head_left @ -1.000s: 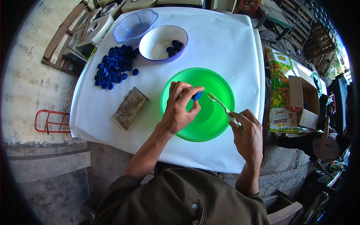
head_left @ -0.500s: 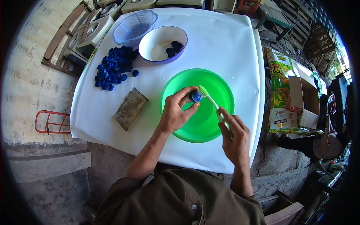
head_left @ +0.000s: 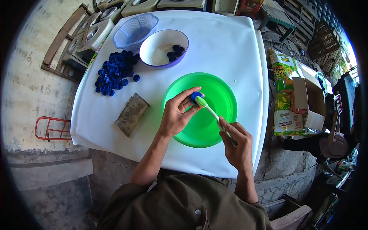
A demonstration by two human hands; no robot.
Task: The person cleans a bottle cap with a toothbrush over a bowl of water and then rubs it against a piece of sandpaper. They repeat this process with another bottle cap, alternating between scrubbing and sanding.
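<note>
Over the green basin [head_left: 178,134], my left hand [head_left: 177,115] grips a blue bottle cap [head_left: 194,96] between thumb and fingers. My right hand [head_left: 237,143] is closed round a green and white toothbrush [head_left: 210,110], whose head lies against the cap. Up and to the left, a white bowl with a purple rim [head_left: 153,41] contains several blue caps [head_left: 172,56]. A large pile of blue caps [head_left: 115,69] sits at the table's left side.
A pale blue plastic basket [head_left: 132,32] stands behind the bowl. Left of the basin lies a worn grey block [head_left: 132,115]. To the right are an open cardboard box [head_left: 301,94] and a person [head_left: 335,143] at the edge of view.
The toothbrush head has moved from beside the cap onto it. Both hands have shifted slightly left, and the cap is turned differently in my left hand.
</note>
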